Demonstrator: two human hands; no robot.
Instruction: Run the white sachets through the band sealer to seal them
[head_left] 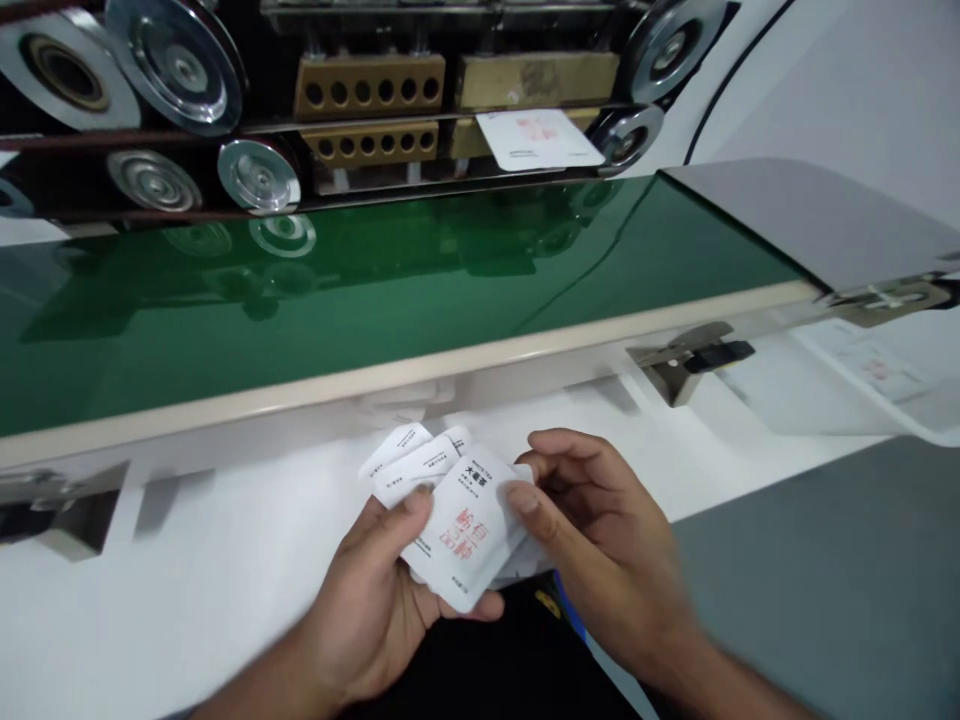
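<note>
Several white tea sachets [469, 530] with black print and red stamp-like characters lie fanned out between my two hands, above the white ledge. My left hand [390, 590] holds the stack from the left, its thumb on top and its fingers underneath. My right hand [600, 540] pinches the right edge of the top sachet between thumb and fingers. The lower sachets are mostly hidden by the upper ones. Another white sachet [540, 138] sticks out of the sealing machine at the back.
A green conveyor belt [390, 310] runs across in front of the machine's metal rollers [262, 175] and brass blocks [367, 88]. Metal brackets [682, 360] jut out beneath its pale edge. A clear plastic bin [847, 400] with sachets stands at the right.
</note>
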